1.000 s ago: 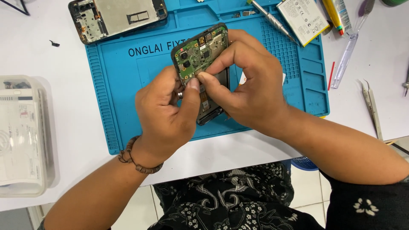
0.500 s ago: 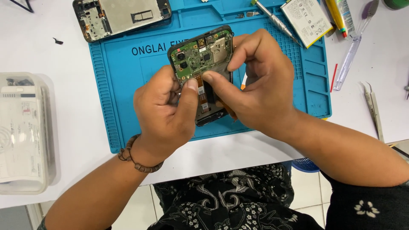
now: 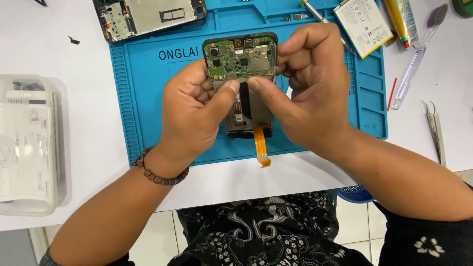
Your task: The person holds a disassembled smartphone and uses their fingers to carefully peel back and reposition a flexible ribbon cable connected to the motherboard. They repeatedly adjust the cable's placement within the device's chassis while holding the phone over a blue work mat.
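**Holding an opened phone by its edges**

Gripping the opened phone (image 3: 242, 83) over the blue mat (image 3: 143, 98), the left hand (image 3: 189, 116) and right hand (image 3: 308, 93) close on its two long sides, thumbs meeting on the bare middle below the green circuit board (image 3: 240, 59). It looks light, stiff and fragile; the frame edges seem safest. Below the thumbs, an orange ribbon cable (image 3: 260, 147) dangles, soft and easily torn.

A clear plastic box (image 3: 29, 148) sits at the left edge of the white counter (image 3: 74, 98), with white labels on it. A flat white battery with a printed label (image 3: 365, 25) lies at the top right, and a yellow tube (image 3: 400, 19) lies just beside it.
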